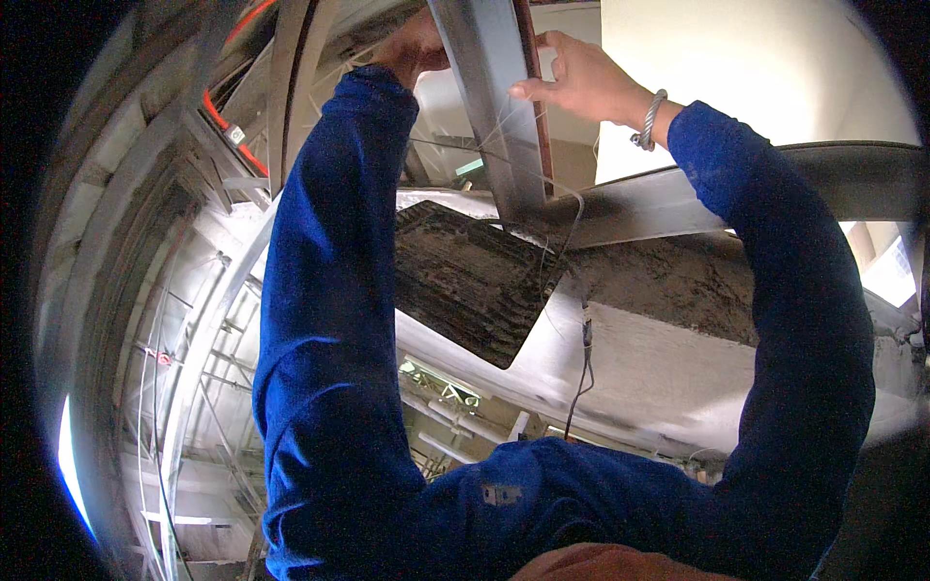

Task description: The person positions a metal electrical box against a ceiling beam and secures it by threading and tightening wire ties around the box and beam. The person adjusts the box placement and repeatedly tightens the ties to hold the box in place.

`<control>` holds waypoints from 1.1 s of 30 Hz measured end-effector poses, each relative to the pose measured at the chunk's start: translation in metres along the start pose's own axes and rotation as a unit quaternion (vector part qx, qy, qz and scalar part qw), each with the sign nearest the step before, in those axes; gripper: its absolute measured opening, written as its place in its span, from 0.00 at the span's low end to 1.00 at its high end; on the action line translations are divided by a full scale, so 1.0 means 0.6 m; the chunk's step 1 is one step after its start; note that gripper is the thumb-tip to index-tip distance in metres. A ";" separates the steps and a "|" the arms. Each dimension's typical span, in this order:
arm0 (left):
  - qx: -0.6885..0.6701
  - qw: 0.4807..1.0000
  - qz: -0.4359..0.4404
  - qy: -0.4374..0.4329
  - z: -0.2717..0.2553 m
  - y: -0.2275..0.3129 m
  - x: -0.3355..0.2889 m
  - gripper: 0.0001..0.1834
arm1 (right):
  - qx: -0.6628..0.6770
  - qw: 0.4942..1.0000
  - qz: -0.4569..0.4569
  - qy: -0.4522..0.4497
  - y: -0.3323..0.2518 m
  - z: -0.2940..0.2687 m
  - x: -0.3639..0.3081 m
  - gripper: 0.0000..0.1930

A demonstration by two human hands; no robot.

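A grey metal beam [484,92] with a reddish right edge runs down from the top middle between my two raised hands. My left hand [418,46] is at the beam's left side, near the top; its fingers are hidden behind the metal. On the other side, my right hand [586,82] has thumb and forefinger apart in a curve. Its thumb tip overlaps the beam's reddish edge, and I cannot tell if it presses on it. Thin pale wires [579,208] hang around the beam's lower end.
Another metal beam [644,203] joins from the right below my hand. A dark ribbed opening [475,276] sits in a white ceiling panel [668,353]. A black cable with a connector [587,334] hangs below. An orange conduit [221,118] and curved metal framing [208,334] are at left.
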State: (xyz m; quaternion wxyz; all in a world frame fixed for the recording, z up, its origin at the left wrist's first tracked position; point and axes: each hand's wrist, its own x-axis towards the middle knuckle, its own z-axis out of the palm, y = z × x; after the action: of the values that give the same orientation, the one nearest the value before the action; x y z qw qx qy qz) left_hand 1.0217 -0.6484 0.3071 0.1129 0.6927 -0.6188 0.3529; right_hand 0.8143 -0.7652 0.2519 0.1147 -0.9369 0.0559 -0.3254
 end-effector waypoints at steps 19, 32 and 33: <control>-0.057 0.998 0.007 0.019 0.030 0.028 0.069 0.03 | 0.069 0.997 -0.005 0.019 0.027 0.002 0.022 0.63; -0.089 0.995 -0.010 0.050 0.017 0.005 0.081 0.04 | -0.020 0.999 0.025 -0.009 0.018 -0.006 0.021 0.66; -0.091 0.994 -0.011 0.054 0.011 0.002 0.079 0.04 | -0.022 0.999 0.025 -0.002 0.012 -0.008 0.019 0.66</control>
State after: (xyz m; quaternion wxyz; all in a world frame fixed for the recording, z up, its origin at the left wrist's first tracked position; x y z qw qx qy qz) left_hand 1.0223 -0.6891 0.3318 0.2127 0.6661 -0.6337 0.3309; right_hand 0.8197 -0.7752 0.2606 0.1021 -0.9381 0.0864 -0.3194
